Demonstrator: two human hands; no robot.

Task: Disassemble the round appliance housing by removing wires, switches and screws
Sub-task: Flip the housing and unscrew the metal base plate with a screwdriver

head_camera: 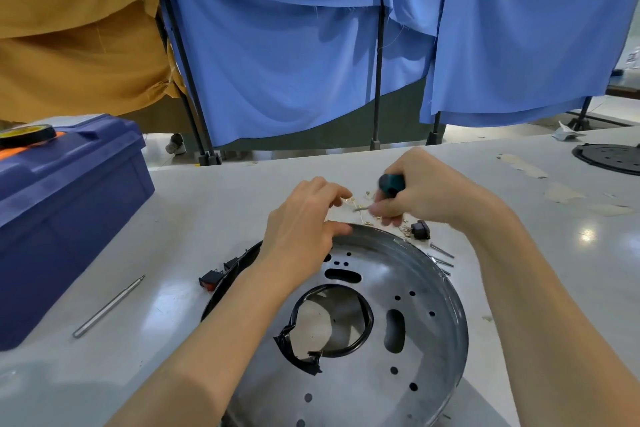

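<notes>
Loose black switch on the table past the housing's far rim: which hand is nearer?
Right. The right hand, gripping the screwdriver, is just beyond the switch. The left hand, thumb on the housing rim, is farther off to its left.

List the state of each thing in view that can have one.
Housing: lying flat on the table, middle hole open.
Left hand: thumb on the housing rim; fingertip hold unclear.
Right hand: grips the screwdriver.
Screws: out, loose on the table.
Black switch: out, loose on the table.
Toolbox: lid shut, tape roll on top.
Metal rod: lying loose on the table.
</notes>
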